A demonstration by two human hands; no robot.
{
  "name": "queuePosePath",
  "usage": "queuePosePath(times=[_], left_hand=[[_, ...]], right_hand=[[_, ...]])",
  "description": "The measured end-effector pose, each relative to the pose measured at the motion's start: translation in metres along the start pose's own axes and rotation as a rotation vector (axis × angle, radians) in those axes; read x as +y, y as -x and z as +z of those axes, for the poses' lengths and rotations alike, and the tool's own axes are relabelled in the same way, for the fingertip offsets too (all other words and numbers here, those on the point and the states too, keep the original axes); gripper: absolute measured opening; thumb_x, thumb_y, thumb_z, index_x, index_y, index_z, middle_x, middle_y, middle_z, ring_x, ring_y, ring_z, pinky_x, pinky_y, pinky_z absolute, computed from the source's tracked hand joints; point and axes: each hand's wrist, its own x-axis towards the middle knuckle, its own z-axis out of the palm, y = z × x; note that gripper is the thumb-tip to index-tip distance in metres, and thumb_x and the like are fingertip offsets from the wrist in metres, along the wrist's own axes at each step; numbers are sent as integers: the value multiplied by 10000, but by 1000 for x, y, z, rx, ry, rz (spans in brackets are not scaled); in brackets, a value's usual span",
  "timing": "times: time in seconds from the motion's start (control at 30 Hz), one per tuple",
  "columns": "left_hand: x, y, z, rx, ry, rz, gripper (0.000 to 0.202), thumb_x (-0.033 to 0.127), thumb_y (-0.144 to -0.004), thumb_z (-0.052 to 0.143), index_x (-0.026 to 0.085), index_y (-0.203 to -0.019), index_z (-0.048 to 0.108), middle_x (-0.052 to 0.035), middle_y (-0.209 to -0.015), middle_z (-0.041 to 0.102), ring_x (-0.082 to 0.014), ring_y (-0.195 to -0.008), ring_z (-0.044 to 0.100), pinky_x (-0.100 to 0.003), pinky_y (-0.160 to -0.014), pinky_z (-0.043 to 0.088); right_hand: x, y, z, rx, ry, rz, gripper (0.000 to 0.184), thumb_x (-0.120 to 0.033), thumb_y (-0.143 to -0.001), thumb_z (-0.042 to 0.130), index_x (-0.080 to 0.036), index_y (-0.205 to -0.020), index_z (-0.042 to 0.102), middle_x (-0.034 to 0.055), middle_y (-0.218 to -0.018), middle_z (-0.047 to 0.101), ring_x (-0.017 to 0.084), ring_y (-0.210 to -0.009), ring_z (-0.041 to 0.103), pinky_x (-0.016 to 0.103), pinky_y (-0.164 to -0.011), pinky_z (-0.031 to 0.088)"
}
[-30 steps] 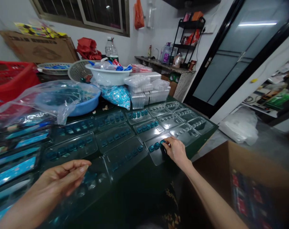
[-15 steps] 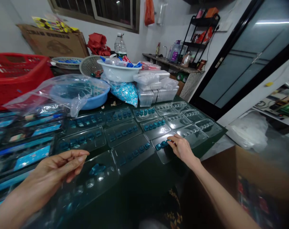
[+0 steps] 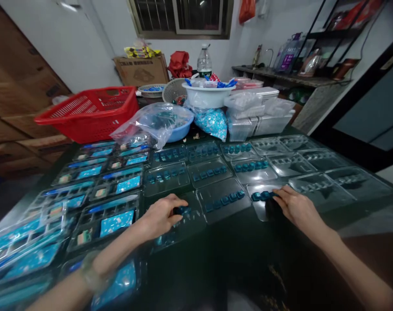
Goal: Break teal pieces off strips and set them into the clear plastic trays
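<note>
Rows of clear plastic blister trays [image 3: 224,199] lie on a dark green table [image 3: 215,255], many holding small blue pieces [image 3: 224,201]. My left hand [image 3: 160,216] is curled over a tray near the front, its fingers closed on a small blue piece [image 3: 181,211]. My right hand [image 3: 295,207] rests at a tray [image 3: 264,202] further right, fingertips pinched on the end of its row of blue pieces [image 3: 263,195]. Trays at the right [image 3: 319,188] look empty.
Filled trays with blue cards [image 3: 116,220] cover the left side. Behind stand a red basket [image 3: 89,112], a blue bowl under a plastic bag [image 3: 157,123], a white bowl [image 3: 206,96], stacked clear trays [image 3: 257,112], a cardboard box [image 3: 141,71] and a water bottle [image 3: 204,65].
The view has swung left. My left hand has dropped from the air onto a front tray and closed on a blue piece. My right hand stays at its tray's row.
</note>
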Motion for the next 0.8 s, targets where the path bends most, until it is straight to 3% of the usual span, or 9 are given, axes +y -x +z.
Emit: queuePosePath(times=[0.2, 0.33, 0.47, 0.6, 0.8], left_hand=[[3, -3, -4, -23, -136, 111, 278, 212, -760, 466, 240, -1009, 588, -44, -1072, 487, -197, -929, 513, -287, -756, 410], [8, -2, -6, -21, -134, 143, 170, 222, -759, 474, 207, -902, 565, -54, -1053, 487, -205, -952, 486, -298, -734, 415], [19, 3, -1, 42, -199, 179, 95, 197, -738, 507, 195, -828, 538, -56, -1007, 503, -211, -937, 462, -332, -772, 396], [28, 8, 3, 71, -219, 177, 108, 145, -736, 494, 194, -821, 538, -39, -868, 537, -197, -834, 476, -328, -719, 398], [47, 10, -1, 126, 248, 161, 172, 119, -712, 543, 191, -868, 537, -18, -880, 554, -153, -810, 508, -284, -748, 414]], right_hand=[[-4, 2, -18, -39, 99, 76, 325, -262, -830, 405, -157, -1102, 547, 121, -914, 637, 230, -737, 617, 308, -594, 459], [-29, 3, -42, 71, 10, 91, 327, -265, -830, 409, -183, -1123, 529, 106, -939, 616, 221, -734, 611, 316, -605, 467], [-83, 6, -55, 154, -351, -33, 308, -244, -835, 420, -202, -1123, 518, 77, -911, 595, 178, -731, 585, 296, -657, 467], [-140, 4, -50, 88, -712, -142, 304, -166, -823, 431, -205, -1113, 512, 58, -902, 574, 148, -744, 561, 273, -672, 465], [-191, -6, -53, -81, -1200, -55, 242, -161, -792, 491, -216, -1016, 566, 16, -838, 572, 97, -636, 528, 207, -549, 432]])
